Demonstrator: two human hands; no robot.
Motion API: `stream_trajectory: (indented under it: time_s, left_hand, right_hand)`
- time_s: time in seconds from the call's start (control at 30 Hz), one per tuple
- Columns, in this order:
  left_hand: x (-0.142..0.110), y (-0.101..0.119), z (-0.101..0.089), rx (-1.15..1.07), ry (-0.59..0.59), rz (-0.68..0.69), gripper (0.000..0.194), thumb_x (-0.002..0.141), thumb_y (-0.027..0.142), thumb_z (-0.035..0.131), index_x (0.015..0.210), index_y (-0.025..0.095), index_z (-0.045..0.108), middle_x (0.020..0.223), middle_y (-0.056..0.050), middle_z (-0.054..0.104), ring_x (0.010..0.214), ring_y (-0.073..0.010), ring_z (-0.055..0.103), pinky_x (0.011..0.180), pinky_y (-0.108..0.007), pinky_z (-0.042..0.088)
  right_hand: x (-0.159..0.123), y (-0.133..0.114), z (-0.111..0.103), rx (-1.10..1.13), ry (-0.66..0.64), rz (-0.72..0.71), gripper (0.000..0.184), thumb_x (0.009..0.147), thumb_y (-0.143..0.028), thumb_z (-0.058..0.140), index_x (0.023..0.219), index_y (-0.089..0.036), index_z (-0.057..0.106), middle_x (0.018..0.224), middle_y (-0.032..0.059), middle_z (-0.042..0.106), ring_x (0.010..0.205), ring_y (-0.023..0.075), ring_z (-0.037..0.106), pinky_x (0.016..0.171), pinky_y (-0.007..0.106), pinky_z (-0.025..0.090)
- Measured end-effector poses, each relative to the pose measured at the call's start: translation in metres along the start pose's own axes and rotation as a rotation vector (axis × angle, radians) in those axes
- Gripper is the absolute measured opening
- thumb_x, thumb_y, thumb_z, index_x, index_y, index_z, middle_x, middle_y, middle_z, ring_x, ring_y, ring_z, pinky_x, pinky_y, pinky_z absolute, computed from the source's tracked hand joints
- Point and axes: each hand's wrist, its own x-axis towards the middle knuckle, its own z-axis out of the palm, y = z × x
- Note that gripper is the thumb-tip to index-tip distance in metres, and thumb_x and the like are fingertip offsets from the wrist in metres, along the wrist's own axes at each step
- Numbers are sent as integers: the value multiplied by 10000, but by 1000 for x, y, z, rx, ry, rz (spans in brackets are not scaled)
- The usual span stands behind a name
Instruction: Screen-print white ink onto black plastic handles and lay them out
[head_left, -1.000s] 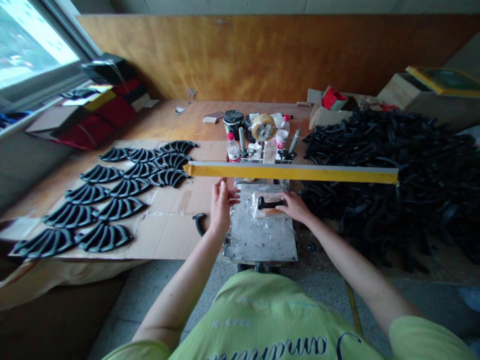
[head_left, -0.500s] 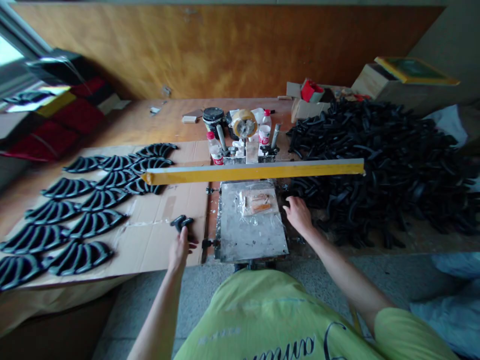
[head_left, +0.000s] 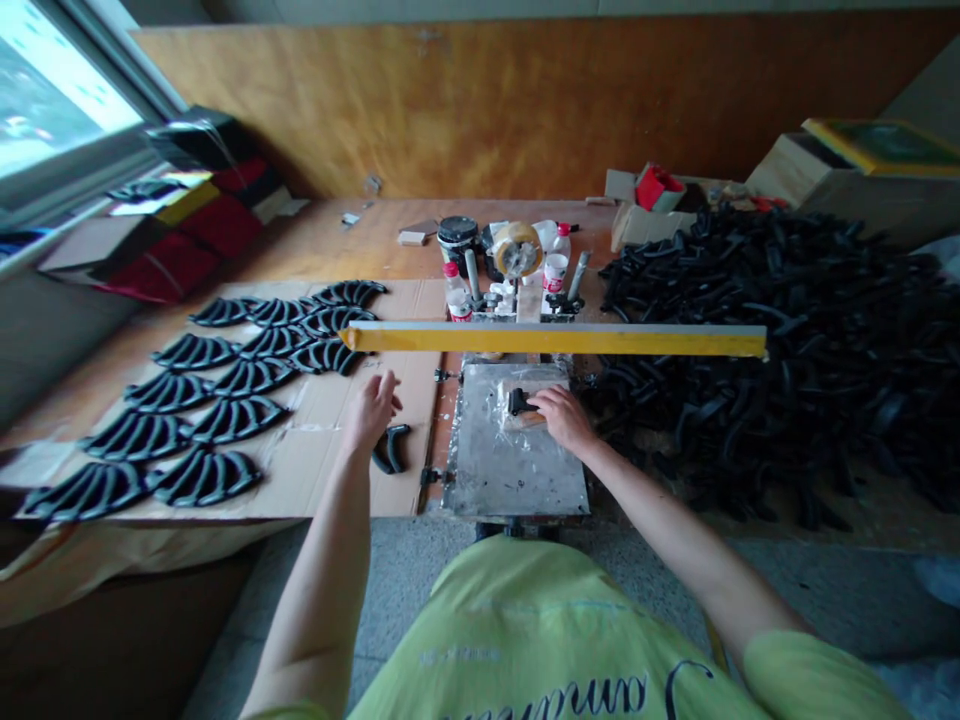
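My right hand [head_left: 564, 418] is closed on a small black plastic piece [head_left: 517, 401], at the small block fixture taped on the grey metal plate [head_left: 517, 475]. Above the cardboard sheet [head_left: 319, 470] hovers my left hand [head_left: 373, 412], holding nothing, its fingers loosely apart. Just below it on the cardboard lie curved black plastic pieces [head_left: 391, 452], close together. Further left, more of these pieces are laid out in fan-shaped rows [head_left: 202, 478]. A long yellow-faced bar [head_left: 559, 340] spans above the back of the plate.
A large heap of black pieces [head_left: 750, 370] covers the table at right. Behind the bar stand a roll of tape [head_left: 517, 250], red-capped bottles [head_left: 456, 292] and a dark tub [head_left: 457, 240]. Red and black boxes [head_left: 225, 225] are stacked at the back left.
My left hand has let go of its black pieces, now on the cardboard, and moved up. My right hand has come from the heap's edge onto the plate with a black piece. The view has shifted left.
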Motion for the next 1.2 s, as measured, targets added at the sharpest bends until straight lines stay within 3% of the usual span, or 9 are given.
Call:
stream_trajectory:
  time_s: [0.13,0.27,0.43,0.57,0.63,0.73,0.87,1.07,1.2]
  left_hand:
    - [-1,80,21,-374,-34,252,555,909,589,318,871,129,627,580,-17,561,475,-100,472,472,-204,372]
    - [-31,103,30,-496,-68,267,632,908,629,303,996,117,662,667,-45,621,577,-131,553,528,-227,422]
    - [-73,49,34,-443,-251,55,630,835,677,440,1079,154,693,942,-58,685,773,-173,603,639,-244,463]
    - [-87,-5,58,-447,-330,-86,722,765,581,614,1357,179,518,847,-42,682,677,-158,579,566,-225,429]
    - [-87,-23,73,-468,-332,-122,810,757,538,636,1447,190,393,781,-21,664,621,-138,558,551,-216,420]
    - [-82,-38,87,-456,-318,-131,775,774,510,626,1447,209,386,765,2,646,601,-114,541,560,-205,417]
    - [-79,-49,91,-472,-334,-138,752,778,533,621,1423,208,414,809,-4,662,643,-122,572,573,-208,425]
    - [-78,-58,93,-453,-320,-154,753,774,556,622,1410,203,426,823,-13,671,647,-128,583,571,-212,425]
    - [-79,-53,91,-437,-298,-147,726,770,561,622,1371,185,464,843,-25,674,670,-133,590,585,-215,431]
  right_hand:
    - [6,-8,11,-102,-81,-21,291,885,-128,502,1119,-174,670,1053,97,649,1024,218,528,919,362,437]
    - [-8,9,-11,-133,-48,70,331,867,-222,555,1190,-208,624,1146,83,635,1086,228,536,944,393,436]
    - [4,56,-70,-171,135,315,326,900,-193,390,1092,-165,652,1026,110,651,1000,260,581,904,458,465]
    - [59,40,-83,-198,274,170,472,840,-246,568,1293,-120,522,1335,164,483,1226,284,460,1036,432,387]
    - [88,18,-73,-222,173,90,511,803,-219,632,1290,-127,508,1314,162,493,1218,285,460,1000,410,408]
    - [109,-7,-54,-261,-111,109,260,826,-180,602,1083,-139,598,1057,131,624,1012,259,567,850,349,450]
    - [85,-24,-37,-342,-253,54,137,850,-130,509,934,-131,617,964,128,648,915,234,580,779,313,421]
    - [41,-36,-47,-231,-367,-335,124,819,-106,523,883,-153,618,889,79,638,889,204,549,719,285,392]
    - [51,-34,-50,-190,-262,-261,37,829,-161,575,818,-169,610,849,62,621,891,205,535,702,284,391]
